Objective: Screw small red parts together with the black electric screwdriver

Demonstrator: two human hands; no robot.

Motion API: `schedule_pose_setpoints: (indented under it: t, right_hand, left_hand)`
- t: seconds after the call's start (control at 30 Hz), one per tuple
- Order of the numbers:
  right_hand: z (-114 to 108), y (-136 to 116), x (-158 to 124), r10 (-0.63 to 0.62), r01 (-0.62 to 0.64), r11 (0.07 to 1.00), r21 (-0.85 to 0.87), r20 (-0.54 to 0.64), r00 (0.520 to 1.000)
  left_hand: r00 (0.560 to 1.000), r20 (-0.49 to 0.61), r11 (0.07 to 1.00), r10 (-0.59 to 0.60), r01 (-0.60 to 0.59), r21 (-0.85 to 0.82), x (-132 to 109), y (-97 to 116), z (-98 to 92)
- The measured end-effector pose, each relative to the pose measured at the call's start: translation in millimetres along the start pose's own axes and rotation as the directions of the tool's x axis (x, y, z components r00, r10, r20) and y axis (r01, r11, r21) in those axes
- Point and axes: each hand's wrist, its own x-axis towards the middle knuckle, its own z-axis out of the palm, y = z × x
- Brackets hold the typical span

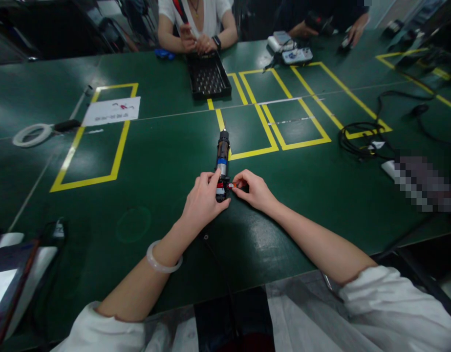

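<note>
In the middle of the green table [166, 161] lies a slim motor assembly [223, 151]. It has a black tip at its far end, a brown part, a blue band, a silver section and a black near end with red parts. My left hand [203, 198] grips its near end from the left, one finger along the silver section. At its right side my right hand [252, 188] pinches a small orange-and-white piece [232, 185], seemingly a connector. The fingertips hide part of it, and I cannot tell whether it is plugged in.
Across the table a person [198, 29] sits behind a black tray [210, 78] of small parts. A printed sheet [111, 111] and a white coil [32, 135] lie left. Black cables [362, 139] lie right. Another person's hand [357, 32] shows at the back right.
</note>
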Motion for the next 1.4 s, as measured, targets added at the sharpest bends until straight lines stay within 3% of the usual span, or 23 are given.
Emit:
schedule_pose_setpoints:
  t: [0.3, 0.73, 1.03, 1.2, 1.4]
  right_hand:
    - [0, 0, 1, -0.070, 0.074, 0.995, -0.067, 0.055, 0.996]
    - [-2, -2, -4, -0.141, 0.141, 0.989, -0.037, 0.023, 0.990]
    - [-2, -7, -6, -0.115, 0.122, 0.987, -0.107, 0.071, 0.991]
    - [-4, -7, -6, -0.088, 0.090, 0.994, -0.057, 0.036, 0.996]
    - [-3, -5, -7, -0.060, 0.056, 0.994, 0.090, 0.047, 0.997]
  left_hand:
    - [0.999, -0.036, 0.995, 0.019, -0.015, 0.095, -1, 4, 2.2]
    - [1.000, -0.020, 0.988, 0.020, -0.016, 0.155, -2, 6, 1.2]
    - [0.998, -0.058, 0.967, -0.017, 0.031, 0.251, 3, 17, -0.4]
    - [0.994, -0.086, 0.955, -0.061, 0.084, 0.285, 8, 19, 0.3]
    - [0.996, -0.076, 0.950, -0.046, 0.068, 0.305, 8, 6, -2.3]
